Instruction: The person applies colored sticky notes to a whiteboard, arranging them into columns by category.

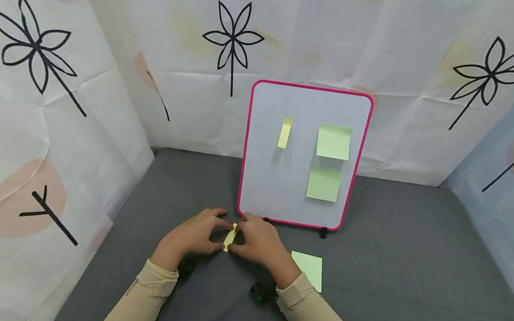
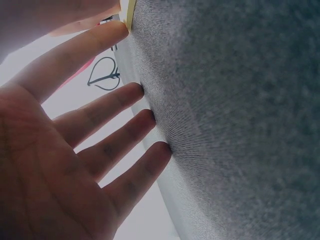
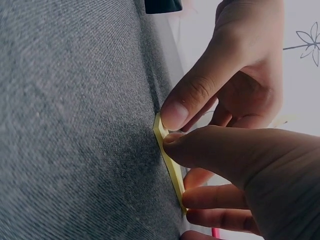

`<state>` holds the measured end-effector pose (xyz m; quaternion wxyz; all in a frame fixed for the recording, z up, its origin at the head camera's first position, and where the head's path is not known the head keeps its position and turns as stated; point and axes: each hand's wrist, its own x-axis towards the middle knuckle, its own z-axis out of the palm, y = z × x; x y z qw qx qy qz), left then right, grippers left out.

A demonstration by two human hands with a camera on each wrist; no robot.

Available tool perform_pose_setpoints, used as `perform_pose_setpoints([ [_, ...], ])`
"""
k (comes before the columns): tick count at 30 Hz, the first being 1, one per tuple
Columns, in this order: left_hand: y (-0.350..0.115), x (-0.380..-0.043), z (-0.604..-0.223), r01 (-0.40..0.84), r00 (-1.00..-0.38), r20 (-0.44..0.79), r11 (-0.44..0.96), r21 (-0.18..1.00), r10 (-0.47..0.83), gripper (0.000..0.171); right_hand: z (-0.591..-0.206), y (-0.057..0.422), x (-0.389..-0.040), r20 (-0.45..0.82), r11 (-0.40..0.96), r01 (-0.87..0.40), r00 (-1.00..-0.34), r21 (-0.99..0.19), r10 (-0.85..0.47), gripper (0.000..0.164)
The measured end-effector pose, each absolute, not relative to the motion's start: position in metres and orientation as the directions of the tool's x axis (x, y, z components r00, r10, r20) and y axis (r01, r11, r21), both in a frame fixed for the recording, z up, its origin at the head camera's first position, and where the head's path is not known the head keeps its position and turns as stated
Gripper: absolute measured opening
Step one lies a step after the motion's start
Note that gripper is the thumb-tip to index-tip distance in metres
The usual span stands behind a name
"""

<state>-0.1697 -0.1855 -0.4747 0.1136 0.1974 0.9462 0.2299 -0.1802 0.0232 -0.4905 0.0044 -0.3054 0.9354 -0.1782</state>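
A narrow yellow sticky-note strip [image 1: 230, 237] lies on the grey cloth in front of the whiteboard. My left hand [image 1: 192, 235] holds its left side with thumb and index finger. From the right, my right hand [image 1: 263, 241] grips the strip, its thumb at the near end and a finger towards the far end. In the right wrist view both thumbs press close together on the yellow strip [image 3: 172, 167]. The left hand's other fingers [image 2: 132, 175] are spread, tips against the cloth. A pale green sticky note [image 1: 308, 269] lies beside the right wrist.
Upright behind the hands stands a pink-framed whiteboard [image 1: 278, 184] on small black feet [image 1: 323, 233]. It bears a yellow strip [image 1: 285, 133], an upper green note [image 1: 334, 142] and a lower green note [image 1: 323, 184]. Patterned white curtains [image 1: 186, 109] enclose the grey table [image 1: 417, 266].
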Motion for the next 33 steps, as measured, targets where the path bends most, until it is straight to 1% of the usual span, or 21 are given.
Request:
perform_pose_setpoints([
  [4, -0.1860, -0.1698, -0.4749, 0.328, -0.894, -0.120, 0.815, 0.478, 0.431, 0.054, -0.4906, 0.0218, -0.1801, 0.102, 0.752, -0.568, -0.815, -0.334, -0.571, 0.031],
  [6, -0.1864, -0.1700, -0.4749, 0.332, -0.894, -0.117, 0.813, 0.477, 0.434, 0.055, -0.4898, 0.0212, -0.1797, 0.103, 0.753, -0.567, -0.816, -0.333, -0.569, 0.032],
  [12, -0.1866, -0.1699, -0.4750, 0.329, -0.894, -0.122, 0.816, 0.474, 0.432, 0.046, -0.4867, 0.0199, -0.1783, 0.093, 0.764, -0.558, -0.823, -0.323, -0.561, 0.033],
  [23, -0.1851, -0.1695, -0.4760, 0.313, -0.897, -0.139, 0.826, 0.470, 0.419, 0.046, -0.4840, 0.0201, -0.1758, 0.087, 0.765, -0.552, -0.825, -0.330, -0.558, 0.033],
  [33, -0.1855, -0.1715, -0.4795, 0.306, -0.902, -0.128, 0.821, 0.483, 0.412, 0.042, -0.4847, 0.0207, -0.1764, 0.088, 0.772, -0.553, -0.826, -0.315, -0.556, 0.034],
])
